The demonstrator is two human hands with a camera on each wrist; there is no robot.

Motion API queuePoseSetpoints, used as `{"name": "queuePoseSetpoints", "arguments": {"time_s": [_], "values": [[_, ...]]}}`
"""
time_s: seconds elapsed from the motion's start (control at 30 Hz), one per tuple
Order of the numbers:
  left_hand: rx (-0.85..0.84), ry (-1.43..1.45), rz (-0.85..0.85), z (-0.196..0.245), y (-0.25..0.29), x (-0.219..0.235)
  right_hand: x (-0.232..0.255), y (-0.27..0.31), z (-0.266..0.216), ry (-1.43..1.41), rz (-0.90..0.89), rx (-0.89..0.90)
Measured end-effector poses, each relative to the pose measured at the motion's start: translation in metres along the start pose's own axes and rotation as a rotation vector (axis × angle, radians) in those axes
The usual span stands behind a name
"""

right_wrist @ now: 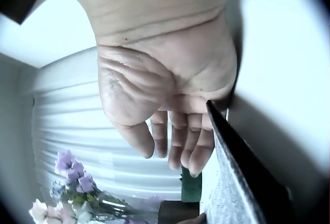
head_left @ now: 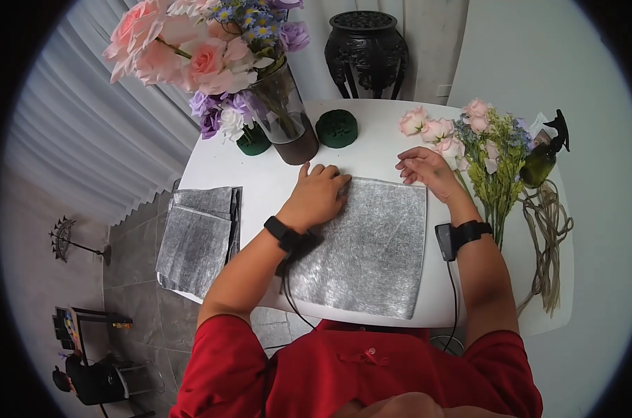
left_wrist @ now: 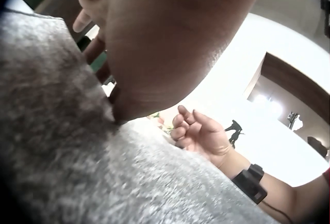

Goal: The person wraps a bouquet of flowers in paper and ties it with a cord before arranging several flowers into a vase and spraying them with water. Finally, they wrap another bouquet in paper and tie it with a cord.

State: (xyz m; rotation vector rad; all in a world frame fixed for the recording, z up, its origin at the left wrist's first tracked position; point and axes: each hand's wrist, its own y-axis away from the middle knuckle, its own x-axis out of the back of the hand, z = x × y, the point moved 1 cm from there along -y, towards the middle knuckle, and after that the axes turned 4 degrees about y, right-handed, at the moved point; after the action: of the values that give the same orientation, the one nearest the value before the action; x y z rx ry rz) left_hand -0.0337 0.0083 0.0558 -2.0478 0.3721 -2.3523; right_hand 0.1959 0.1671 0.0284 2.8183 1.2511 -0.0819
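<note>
Silver wrapping sheet (head_left: 371,244): one square of silver, fibrous-textured material, lay flat at the centre of the head view on a white table (head_left: 260,174), its lower edge near the person's red shirt (head_left: 357,369).

Left hand (head_left: 319,195): rested palm down on the upper left corner of the silver wrapping sheet, fingers extended and close together, pressing the sheet flat; nothing gripped. In the left wrist view the hand (left_wrist: 154,44) sat directly on the grey sheet surface (left_wrist: 77,172). Black wrist strap worn.

Right hand (head_left: 424,171): lay at the upper right corner of the sheet, fingers loosely curled and relaxed. In the right wrist view the fingers (right_wrist: 180,147) hung beside the raised sheet edge (right_wrist: 237,172); whether they touched it could not be told. No pinch was visible.

Other items:
- Stack of further silver sheets (head_left: 197,237), left of centre, overhanging the table edge.
- Glass vase (head_left: 284,111) with pink, white and purple flowers, upper left of the frame.
- Two dark green foam blocks (head_left: 337,127), upper centre, one just beside the vase.
- Loose pink roses and green stems (head_left: 483,153), right of the right hand.
- Dark green spray bottle (head_left: 542,157), far right.
- Olive ribbon bundle (head_left: 549,237), lower right, trailing along the table edge.
- Black ornamental stand (head_left: 366,49), top centre, behind the table.
</note>
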Motion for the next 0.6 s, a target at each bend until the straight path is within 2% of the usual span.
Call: {"name": "queuePoseSetpoints", "arguments": {"time_s": [0.03, 0.13, 0.23, 0.27, 0.33, 0.37, 0.4, 0.47, 0.5, 0.53, 0.6], "values": [[-0.002, 0.002, 0.002, 0.003, 0.003, 0.002, 0.000, -0.003, 0.004, 0.171, 0.027, 0.047], [0.054, -0.019, -0.056, 0.010, 0.006, 0.004, -0.007, -0.005, 0.014, 0.344, 0.027, 0.083], [-0.072, 0.023, 0.258, 0.025, -0.001, 0.003, -0.008, -0.002, 0.011, 0.342, 0.034, 0.050], [-0.088, 0.033, 0.265, 0.029, -0.005, 0.002, -0.008, -0.001, 0.010, 0.315, 0.033, 0.032], [-0.116, 0.528, 0.242, 0.035, -0.010, -0.002, -0.008, -0.002, 0.012, 0.306, 0.055, 0.034], [-0.027, 0.739, 0.171, 0.036, -0.011, -0.008, -0.009, -0.003, 0.013, 0.334, 0.054, 0.047], [-0.046, 0.750, 0.170, 0.033, -0.013, -0.014, -0.011, -0.003, 0.013, 0.363, 0.053, 0.057], [-0.037, 0.856, -0.016, 0.023, -0.015, -0.030, -0.013, -0.001, 0.011, 0.357, 0.078, 0.036], [-0.113, 0.840, 0.064, 0.022, -0.016, -0.033, -0.016, 0.000, 0.008, 0.379, 0.079, 0.050], [-0.128, 0.849, 0.063, 0.021, -0.017, -0.037, -0.018, 0.002, 0.006, 0.400, 0.078, 0.065], [-0.306, 0.692, 0.161, 0.021, -0.016, -0.039, -0.021, 0.008, -0.002, 0.429, 0.101, 0.043]]}}
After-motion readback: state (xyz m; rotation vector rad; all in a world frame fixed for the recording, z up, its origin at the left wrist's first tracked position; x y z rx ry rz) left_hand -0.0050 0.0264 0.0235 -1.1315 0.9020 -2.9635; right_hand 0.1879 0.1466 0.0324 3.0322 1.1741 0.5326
